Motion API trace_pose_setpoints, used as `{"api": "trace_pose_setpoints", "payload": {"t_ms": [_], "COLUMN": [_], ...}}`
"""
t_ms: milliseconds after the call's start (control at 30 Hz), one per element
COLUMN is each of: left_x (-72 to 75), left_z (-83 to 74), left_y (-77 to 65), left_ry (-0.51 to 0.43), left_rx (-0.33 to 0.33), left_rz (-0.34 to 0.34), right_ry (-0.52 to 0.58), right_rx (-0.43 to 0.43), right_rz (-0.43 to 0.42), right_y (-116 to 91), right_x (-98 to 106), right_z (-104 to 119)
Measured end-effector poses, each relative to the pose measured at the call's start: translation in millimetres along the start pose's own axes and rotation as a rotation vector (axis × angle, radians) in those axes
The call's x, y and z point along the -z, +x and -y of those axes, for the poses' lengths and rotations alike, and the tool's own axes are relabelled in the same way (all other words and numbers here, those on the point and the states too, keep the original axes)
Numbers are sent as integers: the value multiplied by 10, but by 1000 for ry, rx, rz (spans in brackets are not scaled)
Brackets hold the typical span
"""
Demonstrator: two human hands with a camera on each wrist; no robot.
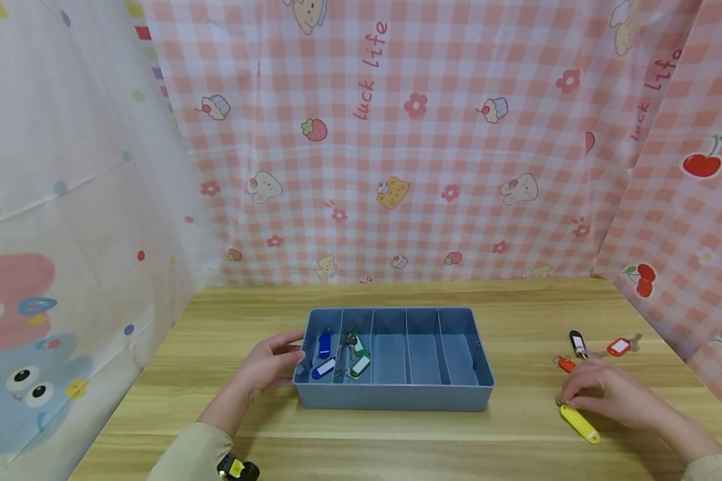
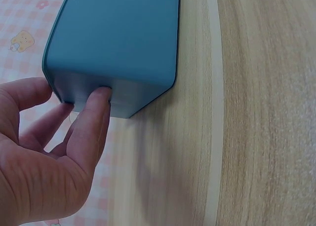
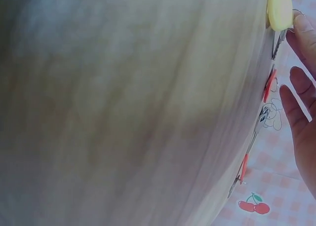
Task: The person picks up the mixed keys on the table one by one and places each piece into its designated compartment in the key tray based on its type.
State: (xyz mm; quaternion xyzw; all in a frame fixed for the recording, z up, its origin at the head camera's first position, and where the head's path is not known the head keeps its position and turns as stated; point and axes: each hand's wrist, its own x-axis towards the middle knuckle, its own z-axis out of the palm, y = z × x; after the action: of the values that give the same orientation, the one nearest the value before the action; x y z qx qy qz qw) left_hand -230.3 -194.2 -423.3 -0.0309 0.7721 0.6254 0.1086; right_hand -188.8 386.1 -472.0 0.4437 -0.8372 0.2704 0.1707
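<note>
A blue-grey divided box (image 1: 394,397) stands mid-table. My left hand (image 1: 271,367) rests its fingertips against the box's left end, thumb touching the end wall in the left wrist view. Blue key tags (image 1: 325,345) lie in the leftmost compartment. Beside them, the second compartment holds green key tags (image 1: 359,365) with keys. Over at the right, my right hand (image 1: 614,394) pinches the ring end of a yellow key tag (image 1: 579,423). That tag also shows in the right wrist view, as a yellow end (image 3: 279,11) near the thumb; its key is partly hidden.
Beyond the right hand lie a black key tag (image 1: 577,343), a red-framed key tag (image 1: 619,347) with its key, and an orange-red key tag (image 1: 567,364) partly covered by the hand. Patterned cloth (image 1: 415,160) hangs behind the wooden table (image 1: 361,444) and at both sides.
</note>
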Motion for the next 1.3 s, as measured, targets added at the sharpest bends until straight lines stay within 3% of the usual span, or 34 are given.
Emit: {"api": "trace_pose_setpoints", "payload": {"t_ms": [600, 967, 1300], "left_x": [2, -2, 4], "left_z": [10, -6, -3], "left_y": [7, 3, 3], "left_ry": [-1, -5, -8], "left_rx": [3, 5, -1], "left_rz": [-9, -6, 11], "right_ry": [-50, -82, -93], "right_rx": [-99, -107, -165], "right_rz": [-70, -162, -215], "right_y": [46, 150, 281], "right_x": [87, 144, 148], "right_z": [93, 111, 165]}}
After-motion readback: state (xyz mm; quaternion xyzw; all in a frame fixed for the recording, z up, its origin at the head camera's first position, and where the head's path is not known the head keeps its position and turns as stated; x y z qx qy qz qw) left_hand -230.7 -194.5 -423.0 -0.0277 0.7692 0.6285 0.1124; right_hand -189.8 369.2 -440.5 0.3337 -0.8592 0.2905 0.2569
